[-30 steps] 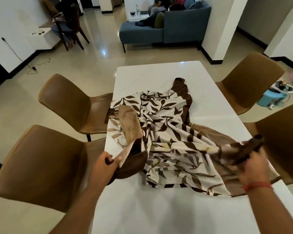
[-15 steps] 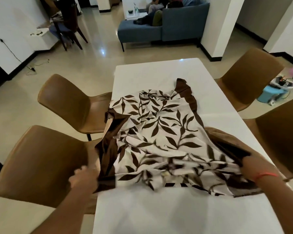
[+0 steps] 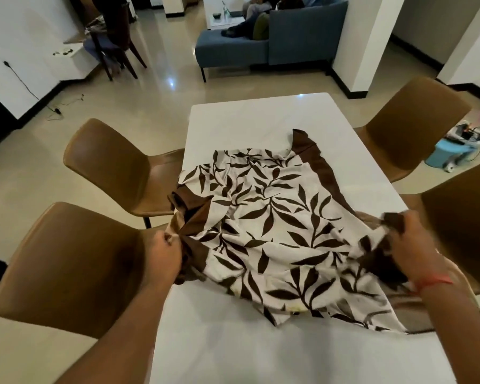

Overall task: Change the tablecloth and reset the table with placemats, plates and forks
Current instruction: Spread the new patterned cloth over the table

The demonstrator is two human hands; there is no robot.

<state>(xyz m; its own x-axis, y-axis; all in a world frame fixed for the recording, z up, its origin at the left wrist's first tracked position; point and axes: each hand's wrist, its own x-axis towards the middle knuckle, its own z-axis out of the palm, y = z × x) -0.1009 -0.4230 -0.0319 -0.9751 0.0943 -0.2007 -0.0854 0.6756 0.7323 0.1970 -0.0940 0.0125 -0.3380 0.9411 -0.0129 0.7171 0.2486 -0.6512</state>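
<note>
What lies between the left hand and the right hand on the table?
In the head view, the leaf-patterned tablecloth stretches between the left hand and the right hand; each holds a brown-bordered edge.

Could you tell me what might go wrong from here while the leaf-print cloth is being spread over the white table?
1. The tablecloth is bunched near the close end, with the far half of the table bare; it may end up lopsided.
2. The left hand grips a twisted brown corner, so the border could stay folded under.
3. The right hand holds cloth near a chair, where it might snag.
</note>
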